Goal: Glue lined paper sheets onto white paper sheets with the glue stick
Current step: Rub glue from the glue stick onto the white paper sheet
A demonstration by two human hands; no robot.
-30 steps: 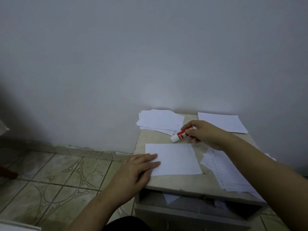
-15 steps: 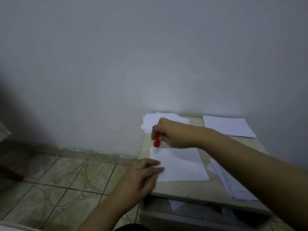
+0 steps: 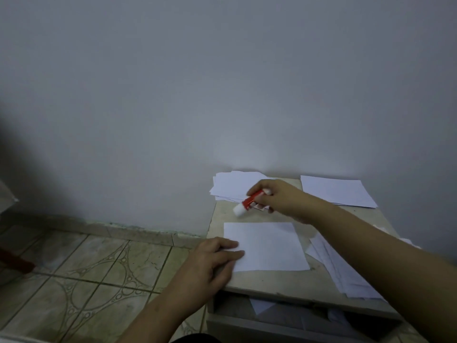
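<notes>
A white sheet (image 3: 269,246) lies flat on the small beige table (image 3: 279,280). My left hand (image 3: 212,261) presses its near left corner with straight fingers. Above the sheet's far edge my right hand (image 3: 279,198) grips a red and white glue stick (image 3: 247,203), which points down and to the left with its white end lowest. That end hovers just off the sheet's far left corner. A pile of lined sheets (image 3: 341,273) lies to the right, partly under my right forearm.
A stack of white sheets (image 3: 232,185) sits at the table's far left corner, and another white sheet (image 3: 336,190) at the far right. A grey wall stands behind. A drawer (image 3: 284,315) hangs open below the tabletop. Tiled floor (image 3: 86,280) lies to the left.
My right hand has lifted the glue stick off the sheet's far left corner and swung it back to the right, tilting it to a slant. The left hand stays on the sheet.
</notes>
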